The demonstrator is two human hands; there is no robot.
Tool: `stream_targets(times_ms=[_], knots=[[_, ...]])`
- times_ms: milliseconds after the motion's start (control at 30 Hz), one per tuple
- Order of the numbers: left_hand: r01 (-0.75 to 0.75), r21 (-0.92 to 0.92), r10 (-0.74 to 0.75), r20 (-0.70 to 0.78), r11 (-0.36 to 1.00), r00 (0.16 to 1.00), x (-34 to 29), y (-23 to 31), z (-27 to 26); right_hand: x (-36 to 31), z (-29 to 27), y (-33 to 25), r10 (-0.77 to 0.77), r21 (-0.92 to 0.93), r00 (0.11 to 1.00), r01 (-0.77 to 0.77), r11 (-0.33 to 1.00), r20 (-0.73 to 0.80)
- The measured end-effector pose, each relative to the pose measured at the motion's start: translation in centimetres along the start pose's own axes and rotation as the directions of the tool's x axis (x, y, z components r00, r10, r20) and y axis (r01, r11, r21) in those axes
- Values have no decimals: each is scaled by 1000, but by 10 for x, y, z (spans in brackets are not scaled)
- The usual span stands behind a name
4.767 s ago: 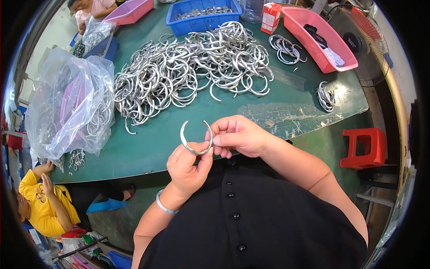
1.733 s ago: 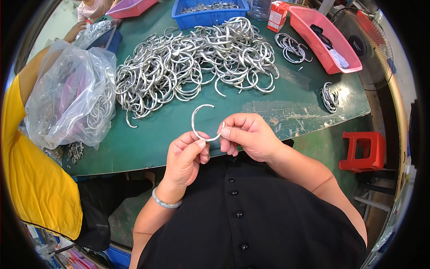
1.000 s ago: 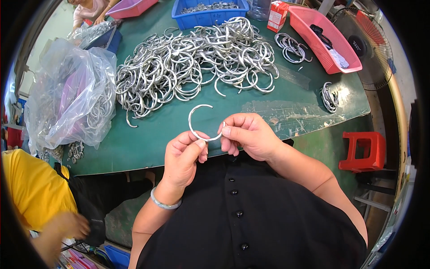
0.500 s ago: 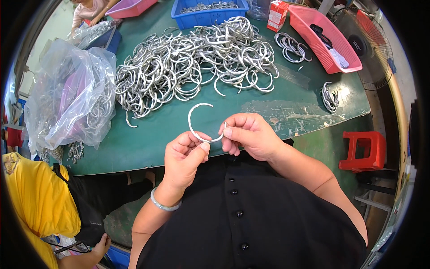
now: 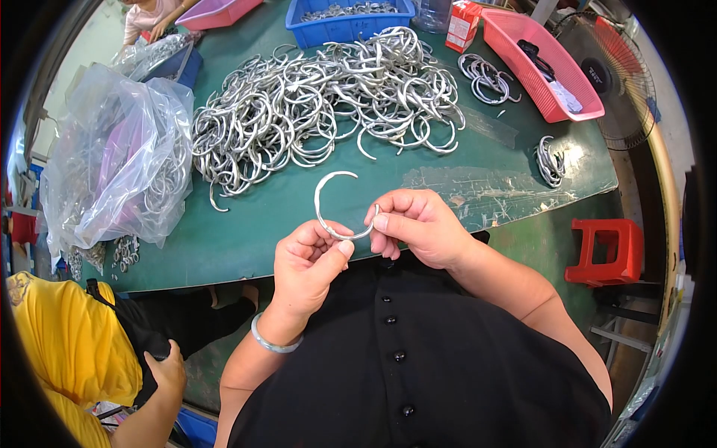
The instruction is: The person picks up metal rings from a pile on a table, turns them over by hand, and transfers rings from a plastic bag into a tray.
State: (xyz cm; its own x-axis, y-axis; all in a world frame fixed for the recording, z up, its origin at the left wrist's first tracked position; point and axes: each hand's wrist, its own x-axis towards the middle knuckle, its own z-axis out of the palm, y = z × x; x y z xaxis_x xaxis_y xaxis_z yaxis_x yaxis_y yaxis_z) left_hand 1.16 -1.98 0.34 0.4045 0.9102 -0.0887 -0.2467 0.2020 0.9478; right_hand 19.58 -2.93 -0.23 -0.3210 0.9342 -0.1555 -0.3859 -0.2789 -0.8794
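- Silver C-shaped metal ring (image 5: 317,200): centre of the frame, held above the green tabletop (image 5: 261,235), gap facing upper right.
- Left hand (image 5: 302,263), centre: thumb and fingers nearly closed on the ring's lower curve; pale round bangle (image 5: 273,337) on that wrist.
- Right hand (image 5: 420,230), right of centre: thumb and forefinger pinched on the ring's right-hand end, other fingers curled below.
- Large tangled heap of similar silver rings (image 5: 321,112), upper centre, well apart from both hands.
- Smaller loose ring cluster (image 5: 485,81), upper right, near the pink plastic basket (image 5: 514,63).
- Crumpled clear plastic bag (image 5: 112,160), left, beside the heap.
- From where I stand, a co-worker in yellow (image 5: 71,336) observed at lower left.
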Motion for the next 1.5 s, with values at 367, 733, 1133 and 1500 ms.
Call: stream_targets(times_ms=[367,733,1133,1500], knots=[[-20,-13,20,-5,1000,1000,2,2,1,1,-1,-1,-46,-52,999,46,998,-11],[-18,-5,18,-8,1000,1000,-2,-1,2,-5,1,2,-107,-128,994,103,986,-23],[95,116,-79,-131,989,988,7,-15,-7,11,-123,-87,-454,-434,635,201,878,-625],[104,146,-90,-101,984,991,7,-18,-10,26,-168,-109,-678,-973,706,-224,60,-204]])
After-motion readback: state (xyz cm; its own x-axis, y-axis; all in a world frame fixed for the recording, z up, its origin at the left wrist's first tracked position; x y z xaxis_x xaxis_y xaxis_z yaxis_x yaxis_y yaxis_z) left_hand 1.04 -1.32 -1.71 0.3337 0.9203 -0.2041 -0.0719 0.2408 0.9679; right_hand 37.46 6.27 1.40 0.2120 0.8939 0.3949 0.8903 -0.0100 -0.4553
